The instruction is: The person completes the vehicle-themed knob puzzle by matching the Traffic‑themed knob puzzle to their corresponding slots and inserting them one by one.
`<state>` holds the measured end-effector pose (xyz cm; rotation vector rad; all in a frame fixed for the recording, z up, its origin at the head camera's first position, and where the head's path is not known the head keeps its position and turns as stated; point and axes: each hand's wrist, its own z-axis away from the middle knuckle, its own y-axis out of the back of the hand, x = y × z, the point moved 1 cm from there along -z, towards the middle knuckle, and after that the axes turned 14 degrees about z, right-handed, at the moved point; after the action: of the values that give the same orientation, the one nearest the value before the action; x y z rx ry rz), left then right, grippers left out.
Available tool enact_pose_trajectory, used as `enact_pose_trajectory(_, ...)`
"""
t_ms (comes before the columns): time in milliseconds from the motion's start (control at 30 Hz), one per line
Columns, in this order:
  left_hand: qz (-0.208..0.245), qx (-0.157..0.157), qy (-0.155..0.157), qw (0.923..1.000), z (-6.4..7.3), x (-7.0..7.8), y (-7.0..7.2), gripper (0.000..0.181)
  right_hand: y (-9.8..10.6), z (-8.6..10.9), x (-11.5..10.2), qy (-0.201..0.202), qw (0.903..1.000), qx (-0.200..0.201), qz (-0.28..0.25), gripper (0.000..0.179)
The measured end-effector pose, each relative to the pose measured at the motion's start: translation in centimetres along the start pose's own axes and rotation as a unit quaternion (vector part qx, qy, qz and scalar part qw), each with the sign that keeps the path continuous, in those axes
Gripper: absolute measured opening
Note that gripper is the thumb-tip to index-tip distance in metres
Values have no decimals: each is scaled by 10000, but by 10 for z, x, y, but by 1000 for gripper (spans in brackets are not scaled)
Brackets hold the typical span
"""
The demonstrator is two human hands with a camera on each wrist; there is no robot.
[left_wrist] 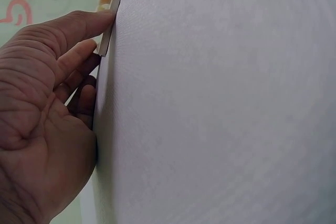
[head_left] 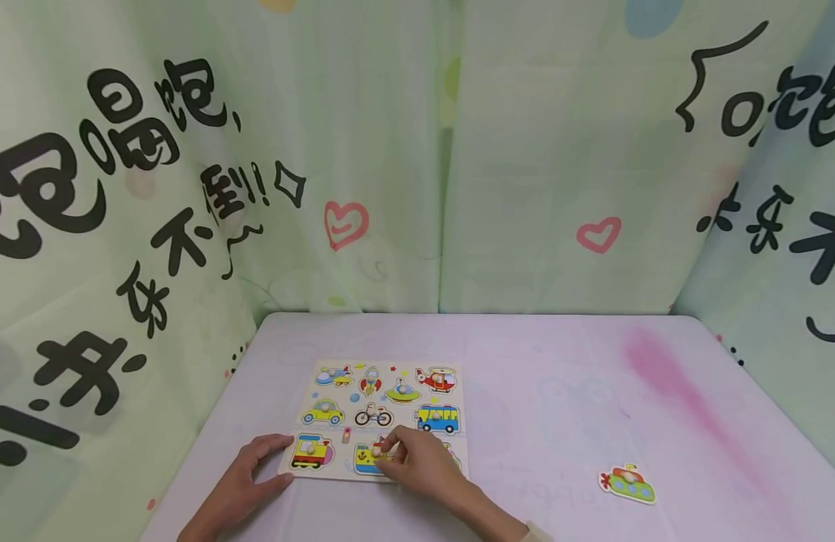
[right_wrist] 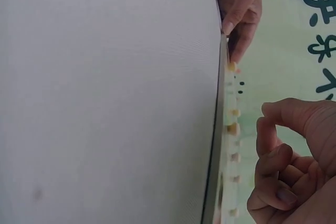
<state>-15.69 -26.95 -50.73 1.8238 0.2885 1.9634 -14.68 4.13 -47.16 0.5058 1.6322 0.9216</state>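
A wooden puzzle board (head_left: 390, 376) with knobbed vehicle pieces lies on the pale pink table (head_left: 559, 391). My left hand (head_left: 257, 467) rests on the table with its straight fingers against the board's near left corner (left_wrist: 105, 45), beside the train piece (head_left: 312, 451). My right hand (head_left: 410, 461) hovers over the boat piece (head_left: 364, 459) in the front row, fingers curled. In the right wrist view those curled fingers (right_wrist: 273, 156) stand a little off the edge-on board (right_wrist: 220, 129) and its knobs, with nothing between them. The board's near right slot is hidden under my right hand.
A loose green and yellow vehicle piece (head_left: 627, 484) lies on the table to the right, near the front edge. Printed green curtains (head_left: 417, 165) close in the table at the back and on both sides.
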Motion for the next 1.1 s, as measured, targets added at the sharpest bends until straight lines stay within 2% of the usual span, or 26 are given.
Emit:
enact_pose_trajectory(233, 94, -8, 42, 9999, -1, -1, 0, 58, 21, 12, 7, 165, 9997, 145, -92, 19)
enact_pose_trajectory(467, 119, -16, 72, 9999, 0, -1, 0, 58, 36, 22, 22, 75, 9992, 386, -100, 18)
enact_pose_trajectory(1100, -78, -12, -101, 9999, -1, 0, 1, 56, 69, 55, 66, -920, 9925, 792, 122, 19)
